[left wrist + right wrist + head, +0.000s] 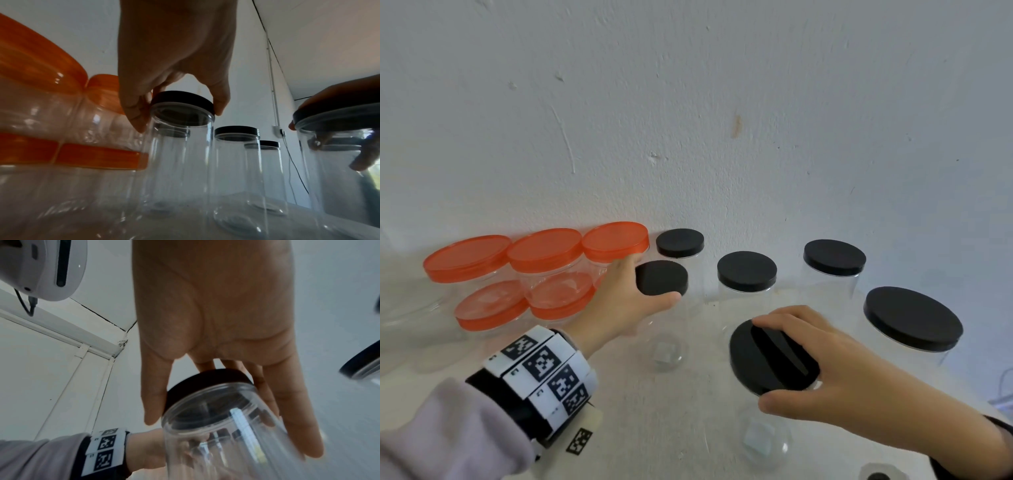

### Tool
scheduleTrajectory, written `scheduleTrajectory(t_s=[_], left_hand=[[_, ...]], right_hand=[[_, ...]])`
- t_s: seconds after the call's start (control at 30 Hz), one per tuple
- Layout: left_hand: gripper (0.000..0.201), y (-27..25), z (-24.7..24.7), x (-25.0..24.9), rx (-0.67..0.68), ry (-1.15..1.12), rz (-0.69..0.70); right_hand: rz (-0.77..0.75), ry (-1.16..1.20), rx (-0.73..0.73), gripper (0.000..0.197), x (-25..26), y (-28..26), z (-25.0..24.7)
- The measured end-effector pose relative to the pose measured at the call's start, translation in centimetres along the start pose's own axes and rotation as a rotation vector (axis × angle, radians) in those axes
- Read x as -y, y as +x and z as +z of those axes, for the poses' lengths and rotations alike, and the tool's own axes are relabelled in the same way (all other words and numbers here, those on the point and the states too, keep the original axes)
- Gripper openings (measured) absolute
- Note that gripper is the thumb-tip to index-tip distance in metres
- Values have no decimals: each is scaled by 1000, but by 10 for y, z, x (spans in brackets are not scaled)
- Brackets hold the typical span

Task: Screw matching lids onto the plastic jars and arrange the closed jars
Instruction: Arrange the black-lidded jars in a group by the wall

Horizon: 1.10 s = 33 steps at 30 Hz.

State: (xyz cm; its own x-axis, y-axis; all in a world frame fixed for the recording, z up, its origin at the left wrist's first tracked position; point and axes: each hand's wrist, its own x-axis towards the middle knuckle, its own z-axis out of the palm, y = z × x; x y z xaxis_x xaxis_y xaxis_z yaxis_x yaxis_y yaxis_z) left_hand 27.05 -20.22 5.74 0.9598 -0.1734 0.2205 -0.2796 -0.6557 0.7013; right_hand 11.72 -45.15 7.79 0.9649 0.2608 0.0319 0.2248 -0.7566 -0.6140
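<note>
My left hand (635, 291) grips the small black lid (661, 277) on top of a tall clear jar (179, 162) that stands beside the orange-lidded jars. In the left wrist view the fingers (137, 120) and thumb wrap that lid's rim (183, 99). Nearer to me, my right hand (763, 365) grips a wider black lid (770, 359) from above; it sits on a clear jar (216, 426) that looks tilted. The right wrist view has thumb and fingers (298, 426) spread round this lid (209, 378).
Orange-lidded jars (544, 250) are stacked in two layers at the left against the wall. Closed black-lidded jars stand behind (680, 242), (747, 270), (834, 257), and a large one (912, 318) at the right. A small marker tag (579, 442) lies on the table.
</note>
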Motion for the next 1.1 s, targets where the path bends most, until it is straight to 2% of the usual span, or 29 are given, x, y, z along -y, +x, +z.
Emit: scheduleTrajectory(t_s=[0.13, 0.23, 0.37, 0.43, 0.5, 0.53, 0.57, 0.63, 0.7, 0.8, 0.93, 1.1], left_hand=[[72, 1, -10, 10, 7, 40, -6], [79, -1, -12, 14, 15, 51, 10], [78, -1, -12, 16, 26, 28, 17], [74, 0, -11, 17, 34, 2, 23], [66, -3, -9, 17, 28, -42, 28], [62, -4, -8, 17, 20, -60, 32], [60, -5, -6, 17, 10, -70, 38], [58, -6, -5, 16, -13, -82, 51], [60, -6, -4, 16, -26, -104, 54], [67, -7, -2, 19, -28, -107, 45], [78, -6, 0, 22, -28, -118, 22], [78, -7, -3, 17, -12, -125, 9]], right_hand=[[-72, 23, 32, 68, 17, 27, 17], [-122, 18, 7, 76, 25, 51, 28], [-147, 17, -47, 76, 31, 67, 30], [-126, 68, -226, 73, 32, 71, 22], [-94, 109, -499, 61, 25, 79, 9], [-54, 89, -593, 55, 20, 85, 3], [12, 46, -623, 56, 15, 90, -3], [190, -31, -497, 73, 2, 101, -6], [297, -3, -371, 88, -9, 109, -1], [292, 93, -412, 87, -21, 124, 7], [316, 104, -474, 93, -29, 151, 5], [330, 146, -517, 82, -38, 185, 2]])
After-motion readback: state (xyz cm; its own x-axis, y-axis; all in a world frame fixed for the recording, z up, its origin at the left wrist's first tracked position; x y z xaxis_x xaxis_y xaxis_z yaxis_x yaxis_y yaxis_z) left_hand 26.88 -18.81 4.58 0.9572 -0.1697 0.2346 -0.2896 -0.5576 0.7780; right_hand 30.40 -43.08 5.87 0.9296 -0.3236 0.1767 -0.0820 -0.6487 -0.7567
